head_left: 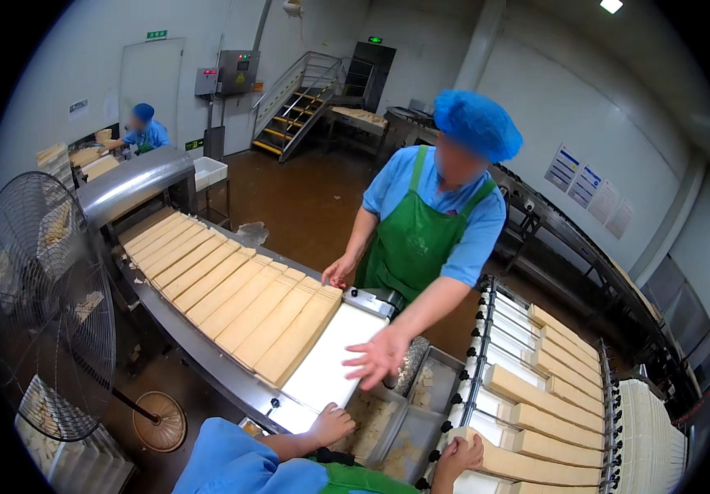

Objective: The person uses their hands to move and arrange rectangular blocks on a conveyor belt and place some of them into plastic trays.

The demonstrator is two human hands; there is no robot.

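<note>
Long pale-yellow slabs (281, 306) lie side by side across a curved conveyor, ending at a bare white board (322, 356). My left hand (332, 425) is at the near corner of that board, fingers loosely bent, with nothing visible in them. To the right, my right hand (460, 455) has its fingers curled at the near left end of a pale-yellow strip (528, 465) on a second, white-bedded conveyor. Across from me, a co-worker's hand (376, 356) is spread, palm showing, above the board's right edge. The co-worker's other hand (339, 270) is beside the last slabs.
Grey bins (411, 440) with pale scraps stand between the conveyors. A metal roller (411, 362) is above them. Left is a caged floor fan (46, 305). A co-worker in a green apron (413, 239) stands opposite; another person (145, 132) works far left. Steps (293, 115) are at the back.
</note>
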